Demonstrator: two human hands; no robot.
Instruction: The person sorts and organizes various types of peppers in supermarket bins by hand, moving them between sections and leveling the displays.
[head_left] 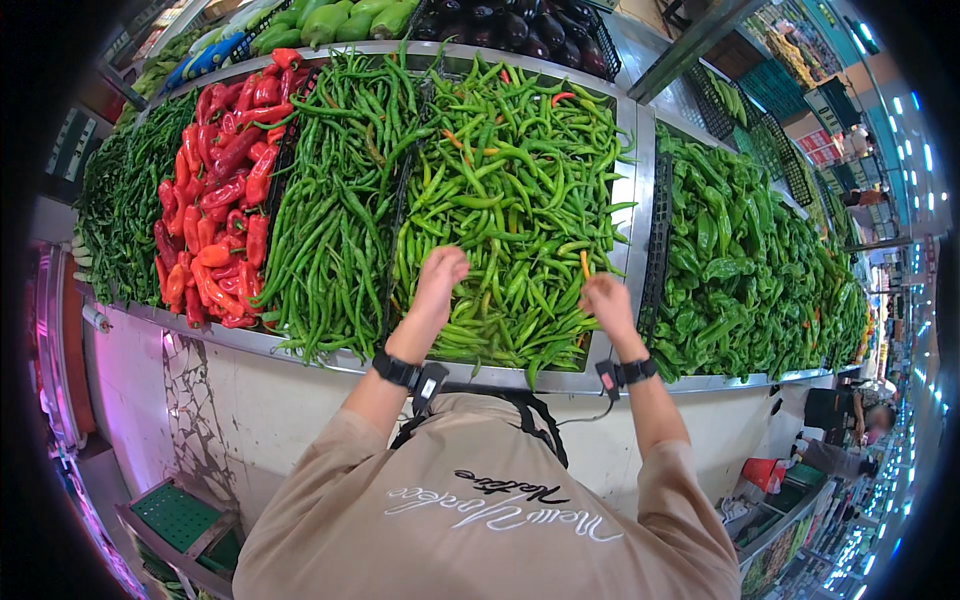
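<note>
Both my hands hover over a bin of light green chili peppers (500, 215), with a few orange and red ones among them. My left hand (440, 280) is above the bin's near left part, its fingers curled in; what they hold, if anything, is hidden. Towards the near right edge, my right hand (608, 303) is closed in a pinch. An orange chili pepper (585, 264) sticks up from its fingertips. Each wrist wears a black strap with a small device.
Long green peppers (335, 200) lie left of the bin, then red peppers (215, 200) and thin dark green ones (125, 200). Wrinkled green peppers (745, 260) fill the right side. Eggplants (520, 30) sit behind. A metal rim (490, 376) borders the near edge. Another person (850, 440) is far right.
</note>
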